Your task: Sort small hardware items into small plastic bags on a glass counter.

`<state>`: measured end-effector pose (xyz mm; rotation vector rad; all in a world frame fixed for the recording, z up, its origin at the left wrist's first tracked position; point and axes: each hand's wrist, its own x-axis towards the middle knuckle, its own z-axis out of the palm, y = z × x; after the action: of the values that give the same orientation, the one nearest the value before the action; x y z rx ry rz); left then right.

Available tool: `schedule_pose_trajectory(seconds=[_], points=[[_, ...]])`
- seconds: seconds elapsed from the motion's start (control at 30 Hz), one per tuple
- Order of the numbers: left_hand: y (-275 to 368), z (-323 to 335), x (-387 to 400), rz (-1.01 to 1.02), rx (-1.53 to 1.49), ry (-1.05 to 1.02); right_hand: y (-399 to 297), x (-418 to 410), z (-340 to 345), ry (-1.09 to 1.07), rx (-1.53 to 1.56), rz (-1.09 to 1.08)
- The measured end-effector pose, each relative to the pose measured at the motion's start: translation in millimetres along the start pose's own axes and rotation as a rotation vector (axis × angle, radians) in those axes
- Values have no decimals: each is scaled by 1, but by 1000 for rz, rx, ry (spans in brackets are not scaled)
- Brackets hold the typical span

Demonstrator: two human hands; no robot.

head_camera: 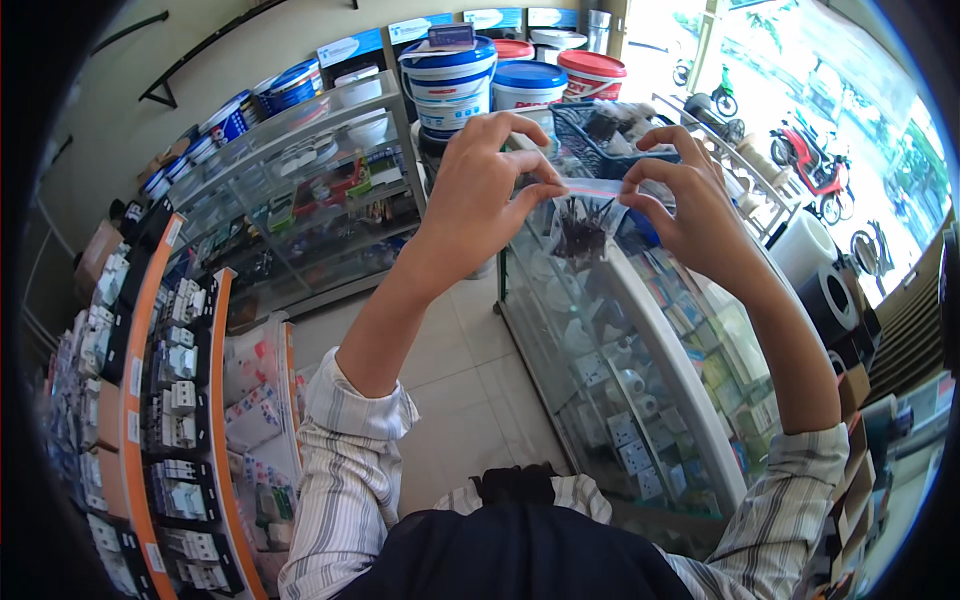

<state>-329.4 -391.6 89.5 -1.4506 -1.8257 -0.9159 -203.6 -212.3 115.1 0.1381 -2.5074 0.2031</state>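
A clear zip-lock plastic bag (584, 225) hangs upright between my two hands, above the near edge of a glass display counter (637, 300). Dark, thin pieces fill it; their exact kind is too small to tell. My left hand (499, 176) pinches the bag's top left corner between thumb and forefinger. The top right corner is pinched the same way by my right hand (679, 195). A reddish seal strip runs along the bag's top edge. Behind the bag, a dark blue plastic basket (570, 142) on the counter holds bagged items.
Paint buckets (450, 90) with blue and red lids stand at the back. Another glass cabinet (300, 202) is at the left, near orange-edged shelves (142, 337) of electrical parts. Tiled floor (457, 397) lies between them. Large rolls (825, 300) stand right of the counter; motorbikes (810, 161) are outside.
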Motion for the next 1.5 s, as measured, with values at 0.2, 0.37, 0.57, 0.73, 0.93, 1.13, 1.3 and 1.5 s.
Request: schedule_pose_trajectory(seconds=[0.2, 0.37, 0.57, 0.73, 0.93, 1.13, 1.3, 1.5], points=[[-70, 35, 18, -82, 59, 29, 44, 54, 55, 22, -8, 56], [-128, 98, 76, 46, 31, 45, 112, 91, 72, 92, -79, 118], [-183, 175, 181, 306, -10, 114, 193, 140, 76, 292, -361, 211], [-227, 247, 219, 354, -50, 36, 241, 160, 103, 256, -481, 295], [-265, 295, 234, 467, -119, -190, 263, 168, 134, 66, -511, 402], [-287, 317, 243, 564, -274, -575, 267, 166, 153, -110, -320, 533], [-293, 348, 243, 653, -402, -639, 272, 165, 163, -245, -308, 690], [-293, 375, 249, 643, -359, -587, 293, 169, 174, -258, -415, 777]])
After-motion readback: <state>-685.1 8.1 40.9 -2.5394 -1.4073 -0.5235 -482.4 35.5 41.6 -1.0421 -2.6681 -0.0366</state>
